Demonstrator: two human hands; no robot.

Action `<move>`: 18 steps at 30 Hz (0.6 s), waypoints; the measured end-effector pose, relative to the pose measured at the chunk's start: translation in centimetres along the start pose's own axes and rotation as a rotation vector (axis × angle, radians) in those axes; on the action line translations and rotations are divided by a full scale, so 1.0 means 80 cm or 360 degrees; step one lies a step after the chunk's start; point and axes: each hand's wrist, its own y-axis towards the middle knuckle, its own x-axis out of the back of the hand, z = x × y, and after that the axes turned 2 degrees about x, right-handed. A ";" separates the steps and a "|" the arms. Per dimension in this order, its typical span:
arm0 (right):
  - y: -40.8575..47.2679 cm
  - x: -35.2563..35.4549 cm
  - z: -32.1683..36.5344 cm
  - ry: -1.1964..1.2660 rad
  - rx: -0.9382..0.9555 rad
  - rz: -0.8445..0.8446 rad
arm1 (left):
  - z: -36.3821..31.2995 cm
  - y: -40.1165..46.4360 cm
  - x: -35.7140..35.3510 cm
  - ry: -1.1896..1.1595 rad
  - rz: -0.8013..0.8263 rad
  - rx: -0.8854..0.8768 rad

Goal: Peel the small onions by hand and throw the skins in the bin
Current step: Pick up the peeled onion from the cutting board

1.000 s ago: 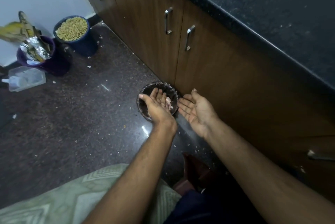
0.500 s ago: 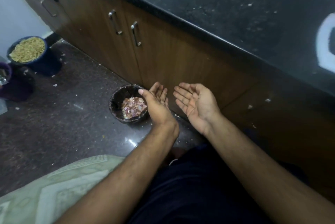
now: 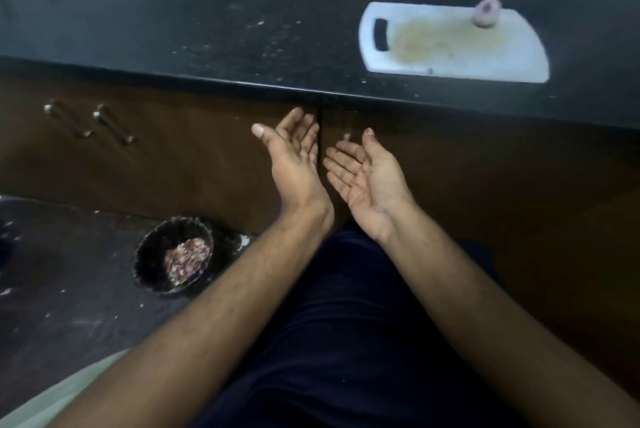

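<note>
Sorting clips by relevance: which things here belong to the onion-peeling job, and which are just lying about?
Job:
- bin on the floor
- onion skins in it
- onion on the cutting board
- left hand and right hand, both held open

Lying about:
- cabinet handles
- white specks on the floor

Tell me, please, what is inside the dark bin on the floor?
The bin holds a heap of pinkish-purple onion skins against its right side. Whatever lies beneath that heap is covered, and the rest of the inside is too dark to read.

Two hands [image 3: 298,164], one bin [image 3: 152,254], one cutting board [image 3: 450,53], one onion [image 3: 486,14].
</note>
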 end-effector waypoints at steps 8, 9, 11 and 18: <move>-0.036 0.044 0.058 0.0176 0.0309 -0.0100 | 0.020 -0.040 -0.076 0.0069 0.0273 0.0004; -0.040 0.048 0.064 0.0180 0.0344 -0.0108 | 0.021 -0.042 -0.082 0.0075 0.0289 0.0001; -0.047 0.055 0.074 0.0184 0.0401 -0.0113 | 0.020 -0.046 -0.090 0.0087 0.0319 -0.0006; -0.052 0.072 0.110 0.0185 0.0579 -0.0185 | 0.017 -0.043 -0.123 0.0117 0.0393 -0.0061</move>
